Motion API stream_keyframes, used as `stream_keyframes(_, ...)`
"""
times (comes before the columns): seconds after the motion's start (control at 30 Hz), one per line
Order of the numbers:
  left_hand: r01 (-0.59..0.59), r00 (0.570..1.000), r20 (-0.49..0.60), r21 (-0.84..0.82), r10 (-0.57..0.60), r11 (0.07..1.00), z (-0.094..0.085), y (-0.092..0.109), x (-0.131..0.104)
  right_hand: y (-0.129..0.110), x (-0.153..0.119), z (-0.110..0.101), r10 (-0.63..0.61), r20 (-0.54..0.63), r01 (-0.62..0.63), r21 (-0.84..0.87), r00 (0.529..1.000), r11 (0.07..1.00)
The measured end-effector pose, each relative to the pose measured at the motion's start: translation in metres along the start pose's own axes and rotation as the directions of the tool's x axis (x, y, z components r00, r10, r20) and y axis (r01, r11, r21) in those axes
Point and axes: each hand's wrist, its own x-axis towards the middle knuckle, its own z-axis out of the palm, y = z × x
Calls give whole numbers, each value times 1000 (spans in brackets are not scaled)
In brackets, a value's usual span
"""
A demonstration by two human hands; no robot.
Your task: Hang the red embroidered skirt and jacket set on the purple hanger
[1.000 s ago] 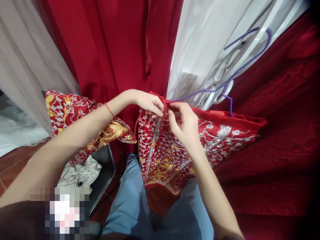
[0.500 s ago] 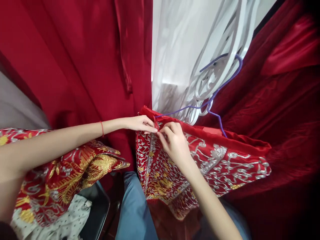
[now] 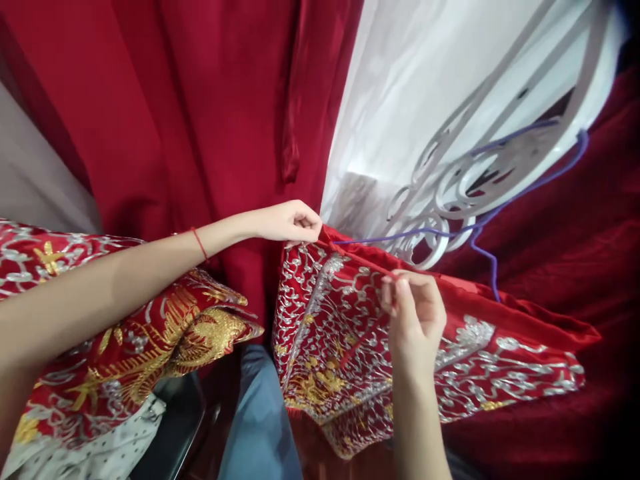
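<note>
A red garment [image 3: 350, 347] with silver and gold embroidery hangs from a purple wire hanger [image 3: 493, 267], its red satin top edge slanting down to the right. My left hand [image 3: 295, 221] is closed on the garment's top left corner. Lower and to the right, my right hand [image 3: 417, 310] pinches a thin red cord [image 3: 367, 263], which is stretched from the corner across the garment's front. The fingertips of my left hand are partly hidden by its curled fingers.
The hanger hooks onto a white scrolled metal frame [image 3: 445, 200]. Red curtains [image 3: 225, 120] hang behind on both sides. Another embroidered red and gold cloth [image 3: 165, 333] lies at left, over a dotted white cloth [image 3: 125, 433] and a dark seat [image 3: 183, 417].
My right hand has moved right, away from my left hand, drawing the cord out. The view has shifted, and the frame and hanger appear larger and farther right.
</note>
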Motion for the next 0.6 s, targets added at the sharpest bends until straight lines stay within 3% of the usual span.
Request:
stream_keyframes(0.13,-18,999,-46,30,19,999,3,2,1,2,0,-1,8,100,24,-318,995,948)
stream_keyframes(0.23,-13,978,-210,34,20,999,9,7,3,-1,4,-1,48,133,34,-557,990,830)
stream_keyframes(0.3,-28,955,-294,-11,23,1000,13,13,3,-3,11,-2,103,254,69,-587,962,807)
stream_keyframes(0.33,-31,961,-277,-43,18,999,14,16,3,-3,15,-4,146,356,87,-563,923,822)
stream_keyframes(0.37,-20,978,-209,-73,4,997,14,19,2,-4,20,-5,191,463,93,-523,866,847)
stream_keyframes(0.43,54,997,51,-87,-50,995,13,24,-2,-6,30,-8,245,629,65,-428,738,901)
stream_keyframes(0.5,159,932,330,-3,-149,987,10,26,-6,-8,39,-10,265,717,2,-348,645,937)
stream_keyframes(0.53,202,886,413,63,-209,977,9,25,-9,-8,43,-11,274,744,-39,-317,610,948)
stream_keyframes(0.6,248,844,440,185,-305,951,7,21,-12,-8,49,-13,275,775,-116,-255,569,960)
